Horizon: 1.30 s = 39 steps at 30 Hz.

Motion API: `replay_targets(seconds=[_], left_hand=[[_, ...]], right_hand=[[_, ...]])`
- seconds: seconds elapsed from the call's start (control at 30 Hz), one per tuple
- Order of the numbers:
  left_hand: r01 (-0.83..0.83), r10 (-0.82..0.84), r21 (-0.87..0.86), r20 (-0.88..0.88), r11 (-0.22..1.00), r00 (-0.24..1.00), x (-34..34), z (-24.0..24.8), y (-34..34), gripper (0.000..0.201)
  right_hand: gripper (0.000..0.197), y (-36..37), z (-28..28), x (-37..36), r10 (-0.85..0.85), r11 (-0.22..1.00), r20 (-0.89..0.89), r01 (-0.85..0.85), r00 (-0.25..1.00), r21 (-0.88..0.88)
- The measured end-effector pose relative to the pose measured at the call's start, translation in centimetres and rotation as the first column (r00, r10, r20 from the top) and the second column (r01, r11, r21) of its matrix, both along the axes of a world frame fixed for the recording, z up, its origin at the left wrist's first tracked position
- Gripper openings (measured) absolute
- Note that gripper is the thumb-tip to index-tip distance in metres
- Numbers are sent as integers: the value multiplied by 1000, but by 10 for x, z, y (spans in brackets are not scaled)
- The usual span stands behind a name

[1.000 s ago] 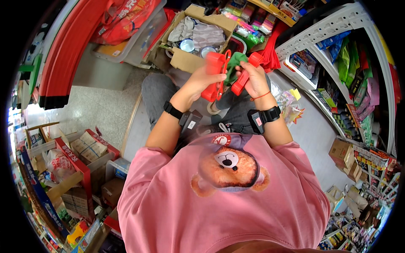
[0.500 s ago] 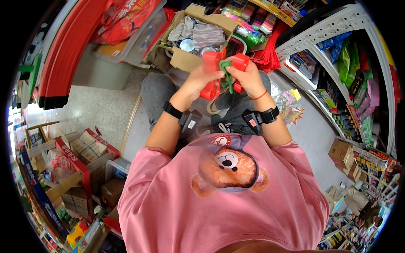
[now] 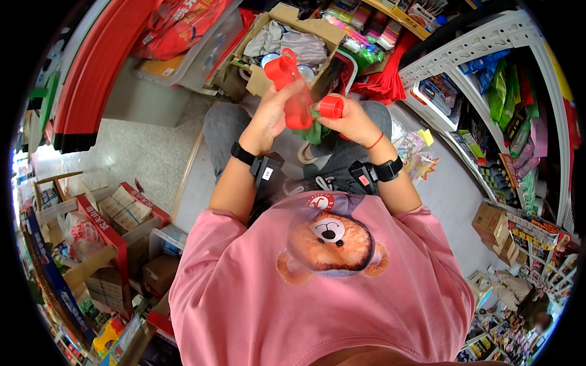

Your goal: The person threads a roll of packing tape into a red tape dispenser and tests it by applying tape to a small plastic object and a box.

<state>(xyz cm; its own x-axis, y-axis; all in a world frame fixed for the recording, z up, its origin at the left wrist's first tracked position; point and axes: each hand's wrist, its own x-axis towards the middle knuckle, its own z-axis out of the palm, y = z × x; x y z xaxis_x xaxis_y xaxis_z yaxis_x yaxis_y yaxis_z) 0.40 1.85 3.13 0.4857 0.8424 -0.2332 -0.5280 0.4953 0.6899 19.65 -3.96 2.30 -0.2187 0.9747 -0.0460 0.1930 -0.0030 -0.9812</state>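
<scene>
Above my lap, my left hand [image 3: 266, 119] is closed round a red plastic piece [image 3: 298, 108] with rounded, cup-like ends and a small loop at its top. My right hand [image 3: 360, 123] grips a second red plastic part [image 3: 331, 107], shaped like a short hollow cylinder. From that same hand a crumpled green cloth [image 3: 312, 133] hangs between the two hands, touching or just behind the left piece. Whether the two red parts are joined I cannot tell. The fingertips are partly hidden by the red plastic.
Ahead stands an open cardboard box [image 3: 259, 82] with grey-striped cloth and round tins. A clear plastic bin [image 3: 189, 67] is at its left. White metal shelving [image 3: 467, 58] with packaged goods rises on the right. Red-edged crates [image 3: 104, 229] and cartons [image 3: 162, 274] crowd the left.
The red parts, held close together before, are now further apart and tilted differently. My left hand has shifted slightly left, my right slightly down. The green cloth now hangs lower.
</scene>
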Motion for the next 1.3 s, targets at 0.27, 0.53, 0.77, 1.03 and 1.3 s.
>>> replay_targets(seconds=[0.27,0.53,0.77,1.03,1.3], left_hand=[[328,-317,32,-181,944,931,-9,5,-10,32],[460,-473,-154,-58,874,879,-11,9,-31,31],[364,-408,-323,-77,873,910,-5,38,-55,28],[261,-278,-153,-106,953,955,48,13,-50,26],[420,-437,-161,-87,893,895,57,1,-41,26]], right_hand=[[22,5,20,5,-281,951,-150,253,948,-178],[19,3,21,7,-291,949,-255,245,922,-199],[16,10,18,-6,-270,944,-272,198,924,-265],[8,10,-7,11,-413,906,-281,358,866,-227],[16,2,1,39,-407,892,-260,321,876,-317]])
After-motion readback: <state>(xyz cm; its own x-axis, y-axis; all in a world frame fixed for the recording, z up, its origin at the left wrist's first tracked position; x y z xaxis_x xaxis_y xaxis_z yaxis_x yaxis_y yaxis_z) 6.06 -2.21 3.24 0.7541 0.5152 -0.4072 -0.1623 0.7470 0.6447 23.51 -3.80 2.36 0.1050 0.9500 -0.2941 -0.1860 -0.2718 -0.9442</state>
